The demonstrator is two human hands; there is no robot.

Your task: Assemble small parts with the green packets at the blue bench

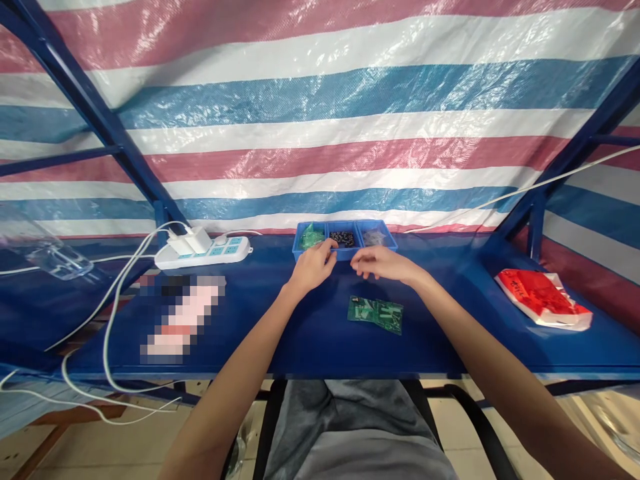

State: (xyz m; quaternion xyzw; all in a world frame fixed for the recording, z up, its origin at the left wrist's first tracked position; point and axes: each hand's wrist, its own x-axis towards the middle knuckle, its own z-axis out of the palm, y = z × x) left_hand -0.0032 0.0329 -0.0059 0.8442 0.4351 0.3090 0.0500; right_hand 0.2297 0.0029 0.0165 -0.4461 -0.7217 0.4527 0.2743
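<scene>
My left hand (314, 265) reaches to the front rim of a blue three-compartment tray (345, 253), fingers curled at the middle compartment of small black parts (343, 238). Whether it holds one I cannot make out. My right hand (383, 263) hovers just in front of the tray, fingers pinched together, with nothing visible in them. The left compartment holds green pieces (311, 237), the right one greyish parts (374, 236). A green circuit board (375, 314) lies flat on the blue table, below my right hand.
A white power strip (210, 252) with plugged chargers and white cables sits at the left. A blurred pink patch (183, 319) lies left of centre. A red and white plastic bag (543, 299) rests at the right. Blue frame struts and a striped tarp stand behind.
</scene>
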